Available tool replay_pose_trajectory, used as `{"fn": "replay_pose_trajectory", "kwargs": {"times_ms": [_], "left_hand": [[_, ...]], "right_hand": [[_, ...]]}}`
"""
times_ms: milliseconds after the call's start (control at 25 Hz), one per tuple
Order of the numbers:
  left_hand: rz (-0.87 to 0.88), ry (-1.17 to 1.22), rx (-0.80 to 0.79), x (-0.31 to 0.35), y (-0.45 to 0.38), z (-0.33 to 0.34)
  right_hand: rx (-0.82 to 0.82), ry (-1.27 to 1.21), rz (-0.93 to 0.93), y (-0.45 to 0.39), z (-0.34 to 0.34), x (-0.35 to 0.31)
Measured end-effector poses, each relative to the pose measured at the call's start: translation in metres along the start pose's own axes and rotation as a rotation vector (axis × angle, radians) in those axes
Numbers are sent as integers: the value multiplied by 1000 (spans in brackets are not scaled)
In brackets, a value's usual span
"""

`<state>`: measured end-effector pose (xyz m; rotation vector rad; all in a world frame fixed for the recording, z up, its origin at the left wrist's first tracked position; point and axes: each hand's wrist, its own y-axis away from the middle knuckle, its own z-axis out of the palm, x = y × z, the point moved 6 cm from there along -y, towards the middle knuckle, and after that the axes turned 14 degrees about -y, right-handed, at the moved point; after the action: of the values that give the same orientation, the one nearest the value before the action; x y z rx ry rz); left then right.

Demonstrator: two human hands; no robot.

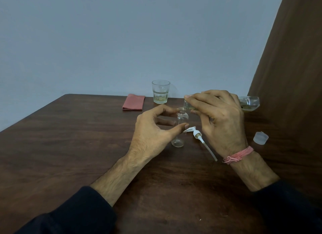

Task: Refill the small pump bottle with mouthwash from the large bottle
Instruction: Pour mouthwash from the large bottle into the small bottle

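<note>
Two forearms in dark sleeves reach in from the near edge of a dark brown wooden bench [69,146]. The left hand [153,129] grips the small clear plastic pump bottle [180,127], which stands upright near the middle of the bench with its neck uncapped; thumb on the near side, fingers curled round the far side. The right hand [219,118], with a pink thread band [237,154] tied at the wrist, is clenched round the large clear bottle [249,104], holding it tipped almost flat above the bench. Pale yellow mouthwash pools in its raised base, which juts out to the right of the hand. Its mouth points left and sits just above the small bottle's neck, touching or nearly touching; whether liquid is flowing cannot be told.

Just beside the small bottle, on its right, the white pump head with its long dip tube [203,139] lies flat on the bench, under the right hand. Near the right edge lies a translucent plastic cap [260,138], well apart from both hands.

Toward the far edge stand a clear faceted glass tumbler [160,91] holding a little pale liquid, and left of it a folded red cloth [133,102]. The left half of the bench is open wood. Behind is a grey-blue wall [122,33], with a brown curtain [296,59] at the far right.
</note>
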<state>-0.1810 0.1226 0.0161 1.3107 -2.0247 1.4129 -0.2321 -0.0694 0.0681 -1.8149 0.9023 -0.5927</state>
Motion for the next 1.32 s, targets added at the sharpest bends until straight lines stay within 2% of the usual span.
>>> {"fn": "replay_pose_trajectory", "kwargs": {"times_ms": [1320], "left_hand": [[23,-7,9,2,-1,-1]], "right_hand": [[-9,1,5,-1,0,0]]}}
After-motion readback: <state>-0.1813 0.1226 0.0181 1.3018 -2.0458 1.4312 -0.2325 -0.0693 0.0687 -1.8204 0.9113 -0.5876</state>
